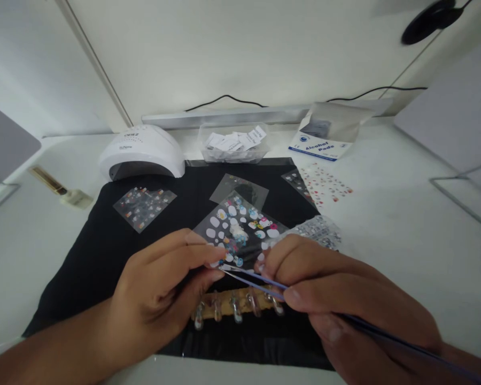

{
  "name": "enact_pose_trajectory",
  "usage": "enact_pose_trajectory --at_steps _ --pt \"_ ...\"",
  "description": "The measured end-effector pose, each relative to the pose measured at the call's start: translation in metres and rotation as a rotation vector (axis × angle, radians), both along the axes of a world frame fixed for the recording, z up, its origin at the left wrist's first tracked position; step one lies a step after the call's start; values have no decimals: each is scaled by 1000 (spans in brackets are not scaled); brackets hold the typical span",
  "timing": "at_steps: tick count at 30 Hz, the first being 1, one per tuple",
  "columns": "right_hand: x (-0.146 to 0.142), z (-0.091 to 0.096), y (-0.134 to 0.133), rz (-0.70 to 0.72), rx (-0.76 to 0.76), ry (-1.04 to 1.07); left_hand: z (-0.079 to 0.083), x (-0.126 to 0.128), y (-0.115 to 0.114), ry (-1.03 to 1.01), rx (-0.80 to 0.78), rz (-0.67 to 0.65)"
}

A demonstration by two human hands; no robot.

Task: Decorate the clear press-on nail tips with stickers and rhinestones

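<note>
My left hand [160,289] pinches the lower left edge of a clear nail sticker sheet [240,224] printed with white, blue and pink shapes. In my right hand [344,299] is a pair of blue tweezers [260,280], its tips at the sheet's lower edge near my left fingertips. Whether a sticker sits between the tips is too small to tell. Below the sheet, several glossy nail tips [235,307] stand in a row on a tan strip [226,306], partly behind my hands.
On the black mat [92,267] lie more sticker sheets [145,207]. Behind are a white nail lamp [142,149], a clear box of packets [233,147] and an alcohol pads box [320,139]. A polish bottle [75,198] lies left; a silvery sheet [318,230] is by my right hand.
</note>
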State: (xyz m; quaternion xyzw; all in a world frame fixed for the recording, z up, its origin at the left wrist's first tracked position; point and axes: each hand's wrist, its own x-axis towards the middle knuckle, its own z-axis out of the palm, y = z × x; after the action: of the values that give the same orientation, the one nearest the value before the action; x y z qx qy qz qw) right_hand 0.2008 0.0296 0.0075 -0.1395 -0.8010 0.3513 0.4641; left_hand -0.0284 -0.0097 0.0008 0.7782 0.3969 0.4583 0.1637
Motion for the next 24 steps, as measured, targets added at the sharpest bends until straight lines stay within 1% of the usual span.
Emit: enact_pose_trajectory --at_steps 4,9,15,17,20,24 --pt "0 -2 -1 -2 -26 3 2 -1 -1 18 13 -11" --pt "1 2 -2 -14 -89 6 5 0 -3 29 3 -9" --pt "-1 1 -5 -27 -134 52 4 -2 -4 21 0 -21" --pt "0 -1 -4 -35 -142 37 4 -2 -3 29 3 -23" --pt "1 -3 -3 -1 -125 45 5 -2 -3 49 22 -23" --pt "1 -2 -3 8 -135 67 5 -1 -3 48 33 -11"
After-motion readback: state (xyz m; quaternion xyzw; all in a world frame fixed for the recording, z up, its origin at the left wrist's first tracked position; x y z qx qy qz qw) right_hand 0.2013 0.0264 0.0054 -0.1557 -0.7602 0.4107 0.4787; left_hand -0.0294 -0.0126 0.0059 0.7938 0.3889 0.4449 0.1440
